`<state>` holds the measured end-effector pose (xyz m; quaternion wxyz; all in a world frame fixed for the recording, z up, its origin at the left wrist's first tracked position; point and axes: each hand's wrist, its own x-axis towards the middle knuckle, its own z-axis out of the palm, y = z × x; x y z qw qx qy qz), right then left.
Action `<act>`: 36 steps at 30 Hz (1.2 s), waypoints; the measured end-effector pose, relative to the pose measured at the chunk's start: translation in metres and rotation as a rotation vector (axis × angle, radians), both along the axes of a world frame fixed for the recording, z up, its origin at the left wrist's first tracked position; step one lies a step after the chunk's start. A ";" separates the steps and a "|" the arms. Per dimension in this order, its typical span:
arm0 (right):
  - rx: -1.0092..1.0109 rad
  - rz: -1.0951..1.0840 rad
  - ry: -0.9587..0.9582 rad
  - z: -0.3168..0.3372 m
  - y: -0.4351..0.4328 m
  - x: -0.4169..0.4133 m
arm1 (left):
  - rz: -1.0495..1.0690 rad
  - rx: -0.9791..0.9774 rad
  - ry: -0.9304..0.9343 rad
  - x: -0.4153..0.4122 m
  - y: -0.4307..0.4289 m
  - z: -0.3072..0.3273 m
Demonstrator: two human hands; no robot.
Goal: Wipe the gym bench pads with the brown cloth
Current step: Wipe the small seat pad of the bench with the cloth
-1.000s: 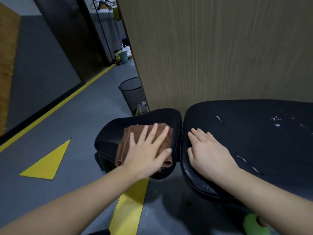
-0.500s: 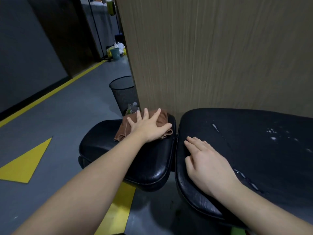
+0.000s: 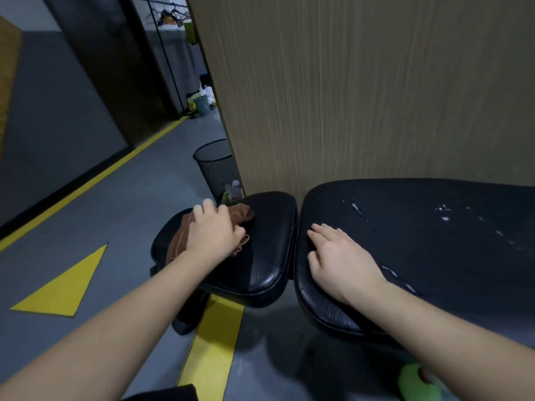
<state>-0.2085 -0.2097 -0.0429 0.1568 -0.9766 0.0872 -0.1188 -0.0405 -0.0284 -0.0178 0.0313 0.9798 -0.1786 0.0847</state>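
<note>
Two glossy black pads, crumpled brown cloth

We see the left hand lying on a crumpled brown cloth and pressing it onto the small black padded seat pad of the gym bench, at the far left part of this pad. Its fingers are blurred. The right hand rests with straight fingers on the left end of the long black back pad, just beside the narrow gap between the two pads. White specks lie on the long pad. Behind both pads stands a light wooden wall panel. A black mesh waste bin stands beside the panel on the grey floor.
</note>
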 end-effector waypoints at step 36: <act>0.043 -0.097 -0.046 0.023 -0.033 -0.062 | -0.068 -0.325 0.205 -0.026 0.036 0.010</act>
